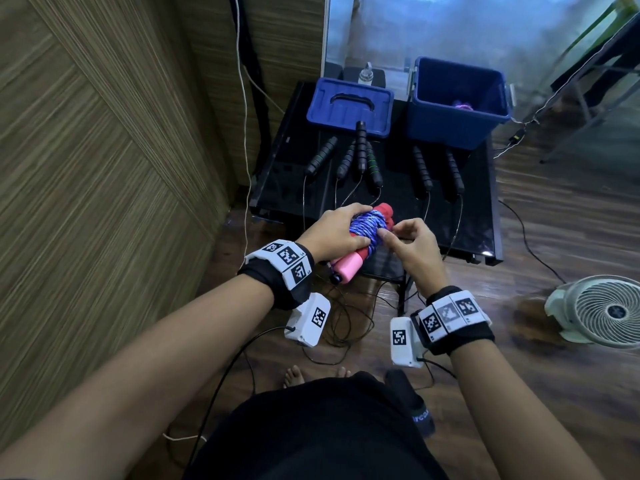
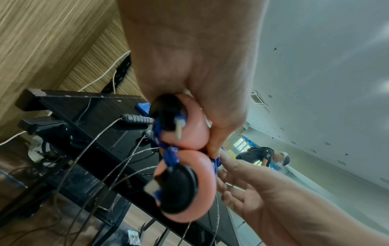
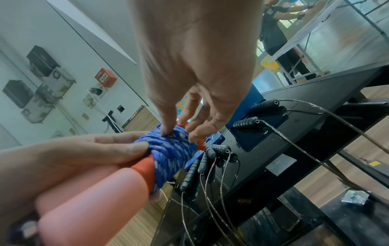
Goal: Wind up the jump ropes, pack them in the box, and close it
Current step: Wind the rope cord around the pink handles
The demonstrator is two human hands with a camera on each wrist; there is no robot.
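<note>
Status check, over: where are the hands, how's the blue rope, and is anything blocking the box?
Left hand grips pink handles. Right hand pinches blue rope, wound. Box open, lid beside. Black ropes unwound on table; path clear.

Wood-grain wall (image 1: 104, 150), wood floor (image 1: 554, 230), black table (image 1: 481, 188), fan (image 1: 602, 311).

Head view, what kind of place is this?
Probably an indoor office or lab room: wood-plank floor, wood-panel wall, a low black table, a floor fan, and a glass partition.

On the table (image 1: 485, 216) the lid (image 1: 349, 107) lies left of the box (image 1: 457, 105). Rope handles (image 1: 360, 150) lie before both. Something, perhaps a wound rope (image 1: 463, 105), sits in the box.
</note>
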